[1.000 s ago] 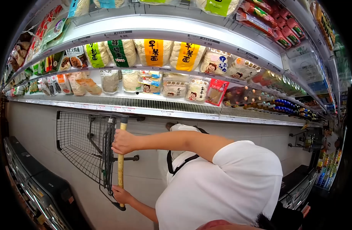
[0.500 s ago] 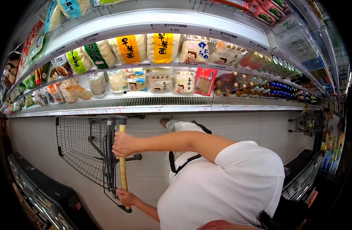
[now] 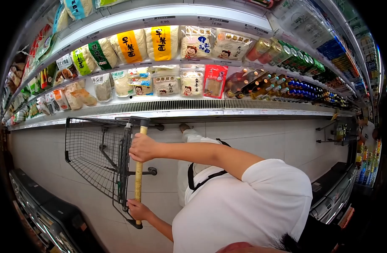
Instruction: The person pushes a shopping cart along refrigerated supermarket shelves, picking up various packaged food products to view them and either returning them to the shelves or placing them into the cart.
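Both my hands grip the pale yellow handle of a dark wire shopping cart. My right hand is wrapped round the handle's upper end in view, near the shelf, with that arm stretched out. My left hand is closed round its lower end. The cart's wire basket extends to the left, and the cart stands on pale floor tiles beside the shelving. Parts of the fingers are hidden by the handle and the hands themselves.
A refrigerated shelf unit runs along the top, holding bagged noodles, a red packet and many bottles. Dark cabinets line the lower left. Another cart and a person are at the far right.
The shelf goods have shifted left in view, while the cart handle and my hands appear slightly farther right and higher. Both hands keep their hold.
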`<action>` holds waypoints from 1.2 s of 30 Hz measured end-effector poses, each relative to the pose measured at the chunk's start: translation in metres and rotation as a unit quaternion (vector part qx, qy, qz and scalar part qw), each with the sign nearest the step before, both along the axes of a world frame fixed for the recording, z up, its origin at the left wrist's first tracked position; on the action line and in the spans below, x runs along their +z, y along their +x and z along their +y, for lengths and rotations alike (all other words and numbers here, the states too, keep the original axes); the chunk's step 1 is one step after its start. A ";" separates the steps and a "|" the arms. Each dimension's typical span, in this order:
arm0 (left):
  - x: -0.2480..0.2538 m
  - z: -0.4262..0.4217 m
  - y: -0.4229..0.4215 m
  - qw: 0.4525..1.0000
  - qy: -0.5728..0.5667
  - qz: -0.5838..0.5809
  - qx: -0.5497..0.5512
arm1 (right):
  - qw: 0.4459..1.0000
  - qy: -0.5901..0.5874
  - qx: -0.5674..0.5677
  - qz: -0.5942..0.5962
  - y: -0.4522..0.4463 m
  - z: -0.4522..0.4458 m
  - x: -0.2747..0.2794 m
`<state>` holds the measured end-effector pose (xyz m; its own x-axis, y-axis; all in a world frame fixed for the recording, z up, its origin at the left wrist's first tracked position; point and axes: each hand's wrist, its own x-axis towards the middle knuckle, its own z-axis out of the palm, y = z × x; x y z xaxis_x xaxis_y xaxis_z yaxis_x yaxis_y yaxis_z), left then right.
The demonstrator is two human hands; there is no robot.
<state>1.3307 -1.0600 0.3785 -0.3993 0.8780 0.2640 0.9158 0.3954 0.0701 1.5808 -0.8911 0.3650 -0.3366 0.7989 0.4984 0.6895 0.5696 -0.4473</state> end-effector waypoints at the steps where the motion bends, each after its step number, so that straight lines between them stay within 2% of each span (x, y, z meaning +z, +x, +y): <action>1: 0.002 -0.005 0.003 1.000 -0.003 -0.005 -0.003 | 1.000 0.003 -0.001 0.001 0.004 -0.005 0.001; 9: -0.005 -0.038 0.019 1.000 -0.015 -0.001 0.001 | 1.000 0.008 0.005 -0.004 0.031 -0.039 0.012; 15: -0.002 -0.055 0.040 1.000 -0.009 -0.002 0.012 | 0.998 0.023 0.050 -0.008 0.054 -0.053 0.010; 27: -0.013 -0.083 0.077 0.999 0.045 0.008 0.030 | 0.990 0.040 0.135 -0.013 0.105 -0.072 0.013; 36: -0.027 -0.099 0.086 0.996 0.079 0.022 0.026 | 0.987 0.053 0.149 0.009 0.122 -0.079 0.012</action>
